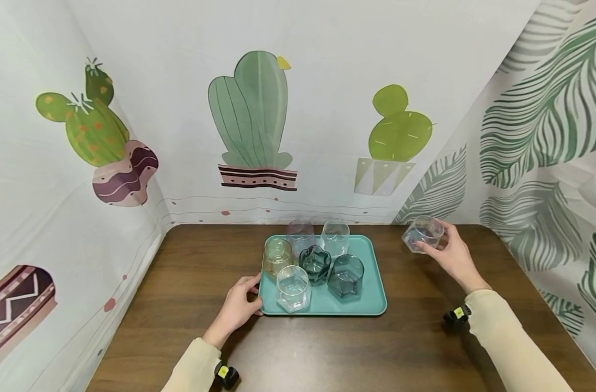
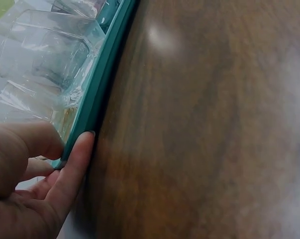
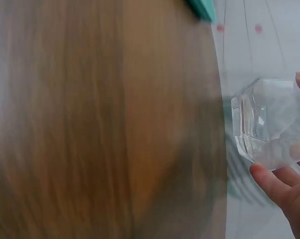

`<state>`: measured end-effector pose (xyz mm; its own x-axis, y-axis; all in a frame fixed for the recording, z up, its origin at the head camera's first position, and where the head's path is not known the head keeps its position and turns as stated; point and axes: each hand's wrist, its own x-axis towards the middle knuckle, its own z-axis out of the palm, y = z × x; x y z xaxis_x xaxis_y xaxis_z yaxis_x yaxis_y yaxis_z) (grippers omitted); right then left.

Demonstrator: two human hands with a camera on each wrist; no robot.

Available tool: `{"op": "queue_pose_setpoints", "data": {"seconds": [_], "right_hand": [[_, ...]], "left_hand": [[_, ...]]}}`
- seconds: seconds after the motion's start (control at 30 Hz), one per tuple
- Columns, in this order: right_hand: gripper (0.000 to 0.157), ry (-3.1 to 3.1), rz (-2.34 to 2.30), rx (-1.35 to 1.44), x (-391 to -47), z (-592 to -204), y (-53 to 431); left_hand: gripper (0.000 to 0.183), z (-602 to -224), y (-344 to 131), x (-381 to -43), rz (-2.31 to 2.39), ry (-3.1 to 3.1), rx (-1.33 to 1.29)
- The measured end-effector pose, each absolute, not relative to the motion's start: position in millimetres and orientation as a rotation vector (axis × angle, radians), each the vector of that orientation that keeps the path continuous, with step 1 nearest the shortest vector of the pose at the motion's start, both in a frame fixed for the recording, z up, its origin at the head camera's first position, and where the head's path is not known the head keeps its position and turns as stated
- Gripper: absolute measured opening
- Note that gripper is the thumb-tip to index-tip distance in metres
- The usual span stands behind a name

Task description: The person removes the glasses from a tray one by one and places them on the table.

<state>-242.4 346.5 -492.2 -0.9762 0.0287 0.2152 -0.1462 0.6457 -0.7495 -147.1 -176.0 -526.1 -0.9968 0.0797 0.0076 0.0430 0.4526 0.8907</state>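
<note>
My right hand (image 1: pixel 452 256) grips a clear drinking glass (image 1: pixel 423 233) with an angular base, tilted and held right of the tray. In the right wrist view, fingertips and thumb press around the sides of this glass (image 3: pixel 269 122). My left hand (image 1: pixel 239 302) pinches the left rim of a teal tray (image 1: pixel 373 296); in the left wrist view the thumb lies along the tray's outer wall (image 2: pixel 97 94). On the tray stand several glasses: an amber one (image 1: pixel 278 257), a clear one (image 1: pixel 294 288) in front, a dark one (image 1: pixel 315 265), a grey one (image 1: pixel 346 277), a pinkish one (image 1: pixel 300 235) and another clear one (image 1: pixel 336 235).
The tray lies on a brown wooden table (image 1: pixel 322 354) near its back edge. Behind the table hangs a white cloth (image 1: pixel 327 120) printed with cacti, and a leaf-patterned cloth (image 1: pixel 538 136) covers the right side.
</note>
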Motion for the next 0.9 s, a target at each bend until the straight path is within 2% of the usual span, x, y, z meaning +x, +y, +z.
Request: {"op": "queue_pose_setpoints", "data": {"seconds": [0.43, 0.9], "right_hand": [[0.092, -2.717, 1.081, -0.122, -257.5, -491.4, 404.1], [0.096, -2.74, 1.142, -0.228, -271.9, -505.6, 419.3]], "left_hand": [[0.065, -529.3, -177.0, -145.9, 1.636, 2.636, 0.117], [0.064, -534.1, -178.6, -145.3, 1.644, 2.668, 0.121]]}}
